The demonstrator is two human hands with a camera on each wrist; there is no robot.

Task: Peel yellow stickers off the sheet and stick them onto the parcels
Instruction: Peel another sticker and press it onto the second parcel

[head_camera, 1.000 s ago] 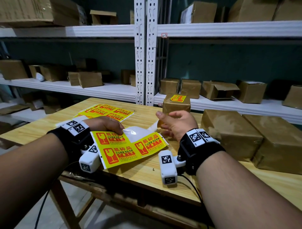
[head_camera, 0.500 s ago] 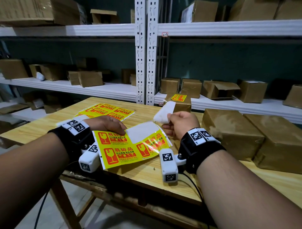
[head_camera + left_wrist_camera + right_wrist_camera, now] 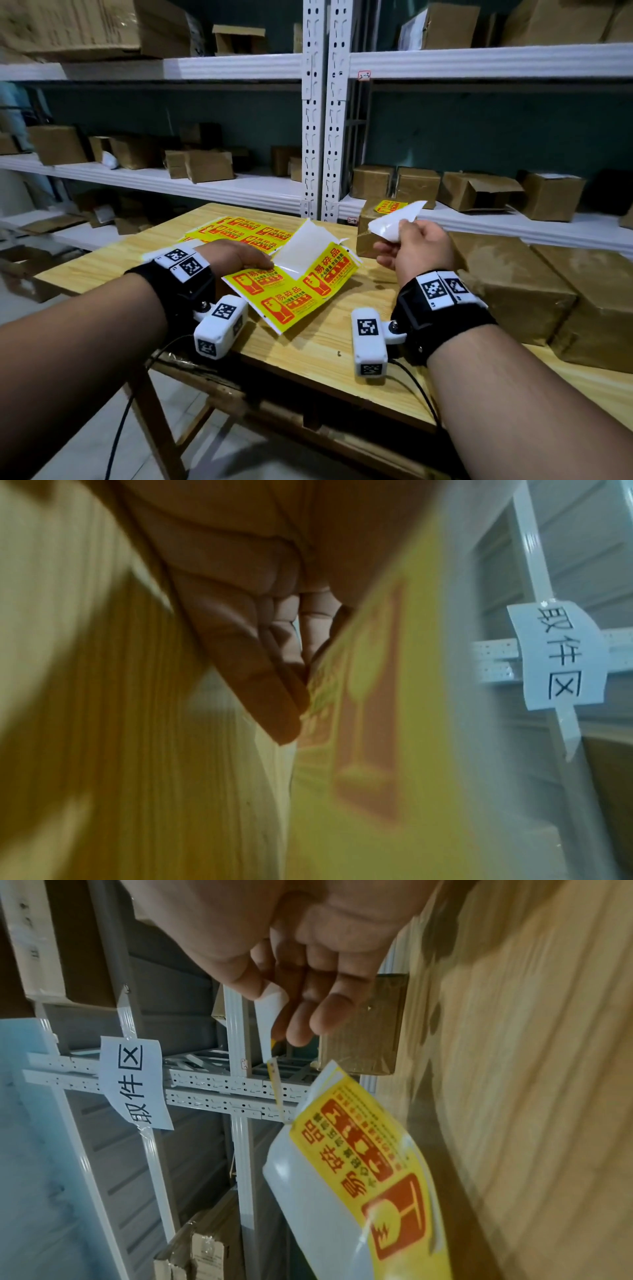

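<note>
Fingers of my right hand (image 3: 416, 245) pinch a peeled sticker (image 3: 394, 222), white back up, held above the table (image 3: 325, 346) near a parcel (image 3: 368, 219). Left hand (image 3: 236, 255) lies flat, fingers straight, pressing the sticker sheet (image 3: 294, 287) on the table.

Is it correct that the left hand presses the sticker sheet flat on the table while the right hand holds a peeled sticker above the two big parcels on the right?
Not quite. The right hand holds the peeled sticker in front of the small parcel that already bears a yellow sticker, not above the big parcels. The head view shows this. The left hand does press the sticker sheet on the table.
</note>
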